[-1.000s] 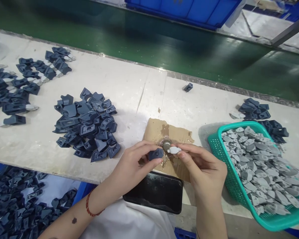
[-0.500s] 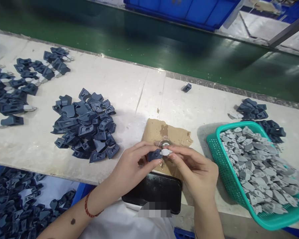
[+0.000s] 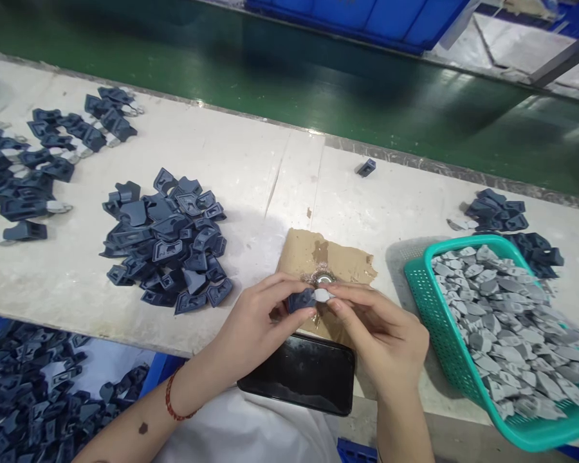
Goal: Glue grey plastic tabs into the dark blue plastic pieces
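My left hand [image 3: 263, 315] pinches a dark blue-grey plastic part [image 3: 300, 300] between thumb and fingers. With thumb and forefinger, my right hand [image 3: 383, 331] grips a small light-grey plastic piece [image 3: 322, 295], whose left end meets the dark part. Whether it sits inside the part cannot be made out. Just behind my fingertips, a small round metal dish [image 3: 325, 280] rests on a brown cardboard piece [image 3: 299, 251]. Below my hands lies a black phone [image 3: 313, 376].
A dark-part pile [image 3: 168, 238] lies left of centre, with joined dark and light pieces [image 3: 38, 161] farther left. A teal basket [image 3: 422, 289] of light-grey pieces stands right, near more dark parts [image 3: 496, 209]. A bin of dark parts [image 3: 33, 392] is lower left.
The light-grey piece now sits closer against the dark part, with the gap between them narrowed. Both hands keep their grip; the whole view has shifted slightly.
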Motion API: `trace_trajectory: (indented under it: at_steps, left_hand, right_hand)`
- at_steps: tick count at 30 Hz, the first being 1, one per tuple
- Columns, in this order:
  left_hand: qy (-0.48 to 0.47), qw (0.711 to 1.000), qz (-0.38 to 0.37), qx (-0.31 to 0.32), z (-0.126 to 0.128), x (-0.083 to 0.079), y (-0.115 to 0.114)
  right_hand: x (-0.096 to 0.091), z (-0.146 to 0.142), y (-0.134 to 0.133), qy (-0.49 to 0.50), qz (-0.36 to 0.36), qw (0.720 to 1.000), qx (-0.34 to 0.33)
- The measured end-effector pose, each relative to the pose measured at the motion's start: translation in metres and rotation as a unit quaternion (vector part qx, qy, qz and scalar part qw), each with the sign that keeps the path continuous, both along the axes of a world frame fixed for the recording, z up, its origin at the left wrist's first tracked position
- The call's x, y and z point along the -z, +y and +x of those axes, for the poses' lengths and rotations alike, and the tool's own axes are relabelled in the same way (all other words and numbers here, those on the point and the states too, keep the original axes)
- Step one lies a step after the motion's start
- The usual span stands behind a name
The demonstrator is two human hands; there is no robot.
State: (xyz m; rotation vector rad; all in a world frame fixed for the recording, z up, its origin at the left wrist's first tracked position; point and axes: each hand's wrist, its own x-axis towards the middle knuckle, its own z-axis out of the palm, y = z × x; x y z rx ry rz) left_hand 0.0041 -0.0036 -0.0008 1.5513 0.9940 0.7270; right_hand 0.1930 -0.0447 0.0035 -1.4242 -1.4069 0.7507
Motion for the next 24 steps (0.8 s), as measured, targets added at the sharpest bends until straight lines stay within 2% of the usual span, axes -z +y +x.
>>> trace_trajectory:
  at_steps: [13,24]
  left_hand:
    - [0.013,1.0,0.019,-0.01,-0.001,0.003,-0.001]
    - [-0.029,0.998,0.048,0.005,-0.003,0.002,0.0]
  right_hand:
    - [-0.002,-0.001,0.004,-0.045,0.028,0.998,-0.033]
    - [-0.01,-0.003,0.005,-0.07,0.029,0.996,-0.054]
